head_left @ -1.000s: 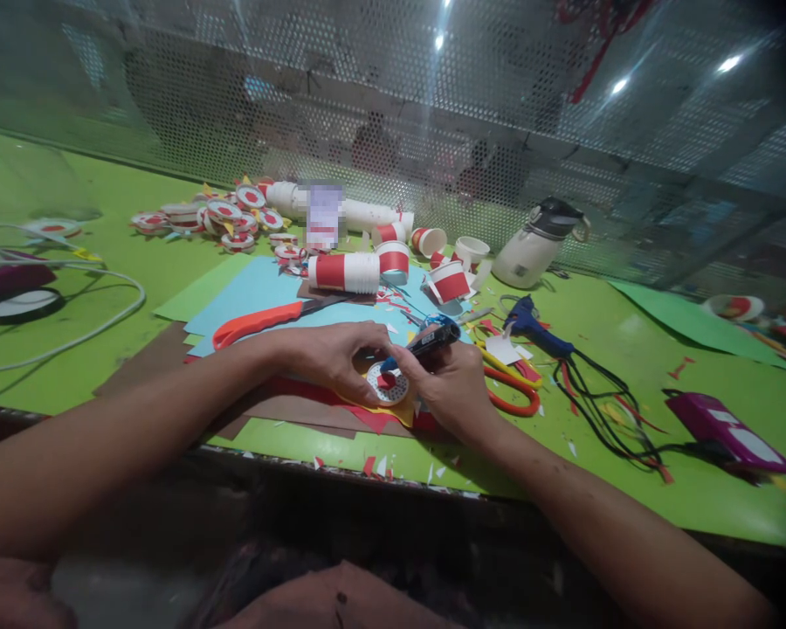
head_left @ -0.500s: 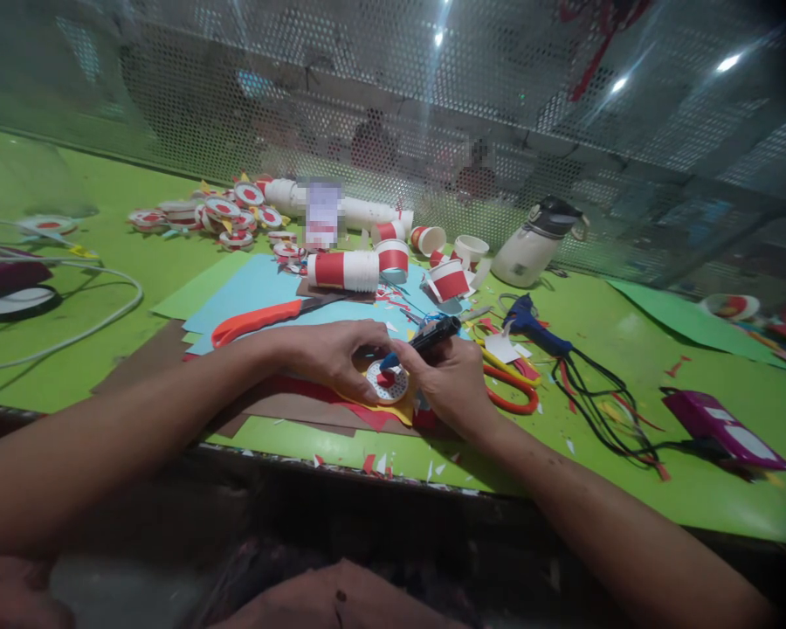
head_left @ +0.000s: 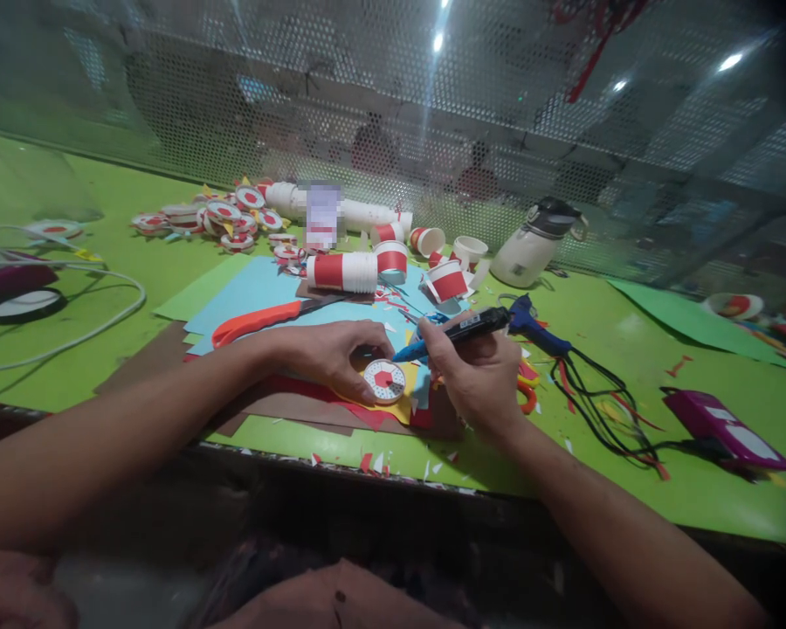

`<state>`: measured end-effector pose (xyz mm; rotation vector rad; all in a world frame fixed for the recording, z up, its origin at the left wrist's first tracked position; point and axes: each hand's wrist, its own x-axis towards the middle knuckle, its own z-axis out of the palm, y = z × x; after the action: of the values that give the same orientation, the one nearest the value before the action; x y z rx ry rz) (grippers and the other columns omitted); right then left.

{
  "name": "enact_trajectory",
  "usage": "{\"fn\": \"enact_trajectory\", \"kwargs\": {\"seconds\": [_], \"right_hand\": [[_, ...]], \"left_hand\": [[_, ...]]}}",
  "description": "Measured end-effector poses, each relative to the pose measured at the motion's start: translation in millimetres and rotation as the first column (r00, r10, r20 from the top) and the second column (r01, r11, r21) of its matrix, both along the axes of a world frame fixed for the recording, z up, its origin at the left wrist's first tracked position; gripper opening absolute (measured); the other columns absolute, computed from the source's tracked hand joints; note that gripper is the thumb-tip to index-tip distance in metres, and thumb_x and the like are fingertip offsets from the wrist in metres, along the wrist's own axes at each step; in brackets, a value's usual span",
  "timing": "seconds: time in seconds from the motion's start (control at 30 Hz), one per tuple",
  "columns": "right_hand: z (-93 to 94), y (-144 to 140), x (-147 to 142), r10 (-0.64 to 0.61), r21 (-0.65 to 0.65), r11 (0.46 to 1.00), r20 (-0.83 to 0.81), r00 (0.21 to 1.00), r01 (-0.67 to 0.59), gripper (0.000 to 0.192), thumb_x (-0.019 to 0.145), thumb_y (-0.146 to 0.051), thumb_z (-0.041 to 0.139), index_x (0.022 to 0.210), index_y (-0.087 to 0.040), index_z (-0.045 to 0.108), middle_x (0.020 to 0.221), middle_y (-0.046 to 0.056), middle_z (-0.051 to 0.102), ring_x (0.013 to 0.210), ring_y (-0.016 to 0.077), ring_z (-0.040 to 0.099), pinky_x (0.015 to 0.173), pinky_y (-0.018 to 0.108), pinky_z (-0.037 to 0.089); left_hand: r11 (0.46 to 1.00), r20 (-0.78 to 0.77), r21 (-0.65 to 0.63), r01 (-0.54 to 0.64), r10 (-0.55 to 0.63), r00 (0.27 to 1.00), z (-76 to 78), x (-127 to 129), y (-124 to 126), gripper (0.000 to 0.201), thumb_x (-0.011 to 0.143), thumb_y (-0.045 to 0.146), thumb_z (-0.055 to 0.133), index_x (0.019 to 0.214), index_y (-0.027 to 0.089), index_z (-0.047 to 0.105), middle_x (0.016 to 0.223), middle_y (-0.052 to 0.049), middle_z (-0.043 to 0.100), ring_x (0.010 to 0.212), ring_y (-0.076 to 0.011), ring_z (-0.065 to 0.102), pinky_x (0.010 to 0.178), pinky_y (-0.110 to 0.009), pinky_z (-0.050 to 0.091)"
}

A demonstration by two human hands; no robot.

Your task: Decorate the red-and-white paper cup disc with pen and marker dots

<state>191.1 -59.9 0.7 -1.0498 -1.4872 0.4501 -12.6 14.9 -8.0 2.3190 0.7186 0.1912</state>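
On yellow paper (head_left: 403,409) | left hand (head_left: 331,354) pins disc (head_left: 384,380) | right hand (head_left: 478,371) grips marker (head_left: 455,332)

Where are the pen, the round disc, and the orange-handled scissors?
pen (head_left: 462,333), head view, mid-barrel, in the right hand (head_left: 481,380).
round disc (head_left: 384,381), head view, red centre, steadied by the left hand (head_left: 331,354).
orange-handled scissors (head_left: 255,322), head view, on the handle.
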Motion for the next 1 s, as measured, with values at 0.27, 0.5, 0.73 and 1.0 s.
{"fn": "enact_trajectory", "kwargs": {"seconds": [0.27, 0.5, 0.73, 1.0], "right_hand": [[-3.5, 6.1, 2.1, 0.085, -0.103, 0.991, -0.064, 0.994, -0.092, 0.024, 0.081, -0.040, 0.076, 0.073, -0.019, 0.069, 0.054, -0.004, 0.060, 0.047, 0.0103, 0.053, 0.049, 0.025, 0.049], [-2.4, 5.4, 3.4, 0.223, -0.237, 0.942, -0.082, 0.971, -0.237, 0.037, 0.078, -0.053, 0.081, 0.077, -0.018, 0.069, 0.049, -0.007, 0.054, 0.042, 0.0097, 0.048, 0.045, 0.025, 0.045], [-3.9, 7.1, 3.7, 0.325, -0.294, 0.899, -0.052, 0.944, -0.325, 0.034, 0.079, -0.049, 0.081, 0.077, -0.018, 0.068, 0.053, -0.005, 0.058, 0.045, 0.0101, 0.052, 0.046, 0.023, 0.046], [-6.3, 6.8, 1.4, 0.294, -0.307, 0.905, -0.044, 0.955, -0.293, 0.040, 0.080, -0.057, 0.077, 0.077, -0.019, 0.068, 0.052, -0.005, 0.058, 0.044, 0.0122, 0.056, 0.047, 0.025, 0.050]], "left_hand": [[1.000, 0.007, -0.014, 0.003, -0.003, 1.000, -0.5, -1.2, 0.3, 0.050, 0.074, 0.046, 0.079, 0.112, 0.020, 0.059, 0.103, -0.003, 0.056, 0.093, -0.0204, 0.053, 0.079, -0.029, 0.042], [0.998, 0.063, 0.039, 0.046, -0.049, 0.997, -2.3, -0.1, 1.5, 0.046, 0.076, 0.043, 0.079, 0.113, 0.020, 0.063, 0.108, -0.005, 0.060, 0.094, -0.0209, 0.055, 0.081, -0.030, 0.044], [0.997, 0.053, 0.048, 0.062, -0.065, 0.996, -4.6, -1.3, 3.1, 0.045, 0.077, 0.044, 0.079, 0.110, 0.019, 0.063, 0.101, -0.002, 0.055, 0.091, -0.0191, 0.053, 0.078, -0.029, 0.044], [0.997, 0.056, 0.051, 0.057, -0.060, 0.997, -2.0, -0.7, 1.5, 0.042, 0.076, 0.045, 0.078, 0.104, 0.019, 0.061, 0.097, -0.001, 0.054, 0.087, -0.0179, 0.051, 0.074, -0.028, 0.042]]}}
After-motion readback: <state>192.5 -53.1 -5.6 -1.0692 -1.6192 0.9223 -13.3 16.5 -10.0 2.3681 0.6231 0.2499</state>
